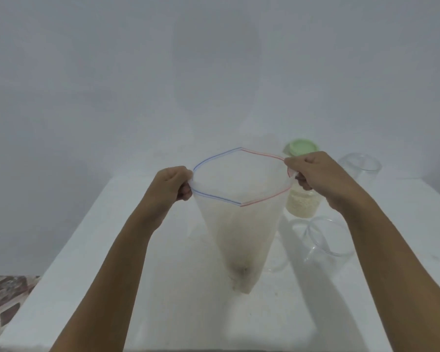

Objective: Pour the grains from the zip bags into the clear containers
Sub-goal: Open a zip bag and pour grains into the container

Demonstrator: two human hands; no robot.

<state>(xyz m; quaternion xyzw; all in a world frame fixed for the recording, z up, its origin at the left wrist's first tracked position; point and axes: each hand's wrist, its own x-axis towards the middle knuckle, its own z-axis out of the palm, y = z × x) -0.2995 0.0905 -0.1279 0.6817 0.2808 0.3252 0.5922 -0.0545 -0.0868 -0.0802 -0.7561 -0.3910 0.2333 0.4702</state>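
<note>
As left grip (pixel 173 184) and right grip (pixel 315 175) pinch, bag (pixel 239 232) hangs between.

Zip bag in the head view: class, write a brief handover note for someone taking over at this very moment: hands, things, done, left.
Hands: left hand pinches the zip bag at its left mouth edge, right hand at the right edge. The mouth is held open and the bag hangs over the white table.
Done: green-lidded container holds grains.
Left: far clear container and near clear container, both at right, look empty. Pour this bag into one; how much grain it holds is unclear.
</note>
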